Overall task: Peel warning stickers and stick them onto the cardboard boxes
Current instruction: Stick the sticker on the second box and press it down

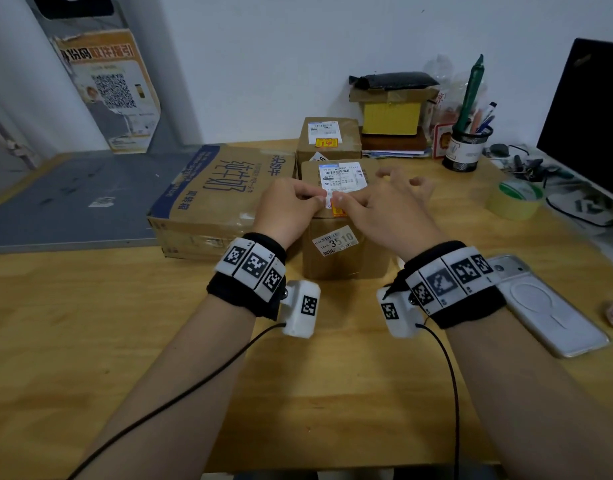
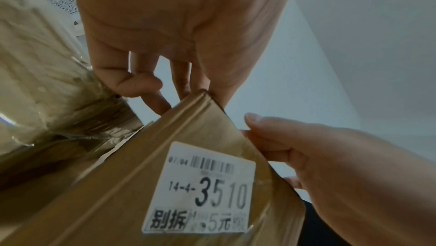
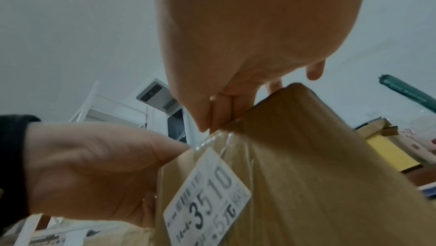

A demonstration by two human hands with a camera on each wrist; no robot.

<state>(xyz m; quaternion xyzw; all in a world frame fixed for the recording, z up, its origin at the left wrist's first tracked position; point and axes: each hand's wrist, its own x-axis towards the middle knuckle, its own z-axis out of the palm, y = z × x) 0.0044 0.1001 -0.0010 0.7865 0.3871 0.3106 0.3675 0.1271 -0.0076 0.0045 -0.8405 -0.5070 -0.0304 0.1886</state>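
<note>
From the head camera, both hands are meeting over the near top edge of a small cardboard box (image 1: pixel 346 244) sitting on a wooden desk (image 1: pixel 159 341). The left hand (image 1: pixel 291 206) and the right hand (image 1: pixel 384 206) are pinching, thumb against forefinger, a small strip with an orange warning sticker (image 1: pixel 336 211) showing just below the fingertips; its long axis is running toward the person, down over the box edge. Both hands are equally close, and the right hand's other fingers are spreading loosely above the box top. A second box (image 1: pixel 329 140) behind is already carrying an orange sticker. From the left wrist camera, the palm is facing down with fingers (image 2: pixel 146 84) curling at the box corner; the sticker is hidden. From the right wrist camera, the thumb and forefinger are pressing together at the box's top edge; the sticker itself cannot be made out.
</note>
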